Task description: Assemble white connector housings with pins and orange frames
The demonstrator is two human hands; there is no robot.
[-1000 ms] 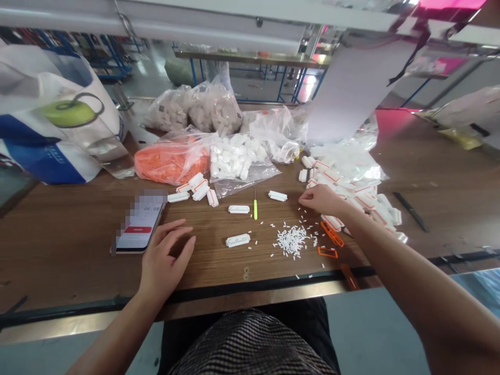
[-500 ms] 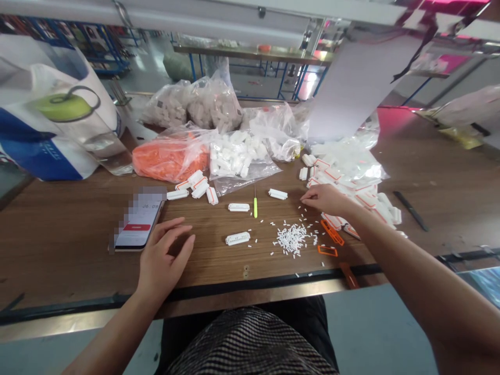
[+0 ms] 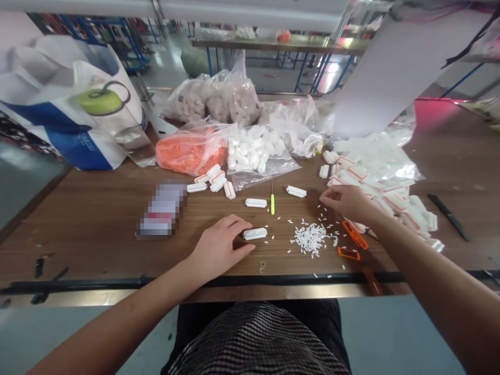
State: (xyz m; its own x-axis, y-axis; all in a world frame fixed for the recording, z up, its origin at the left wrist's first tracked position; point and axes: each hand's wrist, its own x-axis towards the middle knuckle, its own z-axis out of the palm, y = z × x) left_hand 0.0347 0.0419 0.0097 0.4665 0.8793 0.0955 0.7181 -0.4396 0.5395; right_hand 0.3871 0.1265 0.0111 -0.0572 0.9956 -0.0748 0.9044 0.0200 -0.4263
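At lower centre, the half-open left hand [image 3: 219, 247] lies just beside a white plastic strip [image 3: 254, 234] on the tabletop [image 3: 86, 239]. The curled right hand [image 3: 349, 203] sits just beyond scattered white plastic pins [image 3: 310, 239]; whether it pinches anything is unclear.

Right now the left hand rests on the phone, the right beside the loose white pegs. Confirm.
Wrong: in the head view the left hand is beside the white plastic bar, not the phone; the right hand is beside the loose white pegs.
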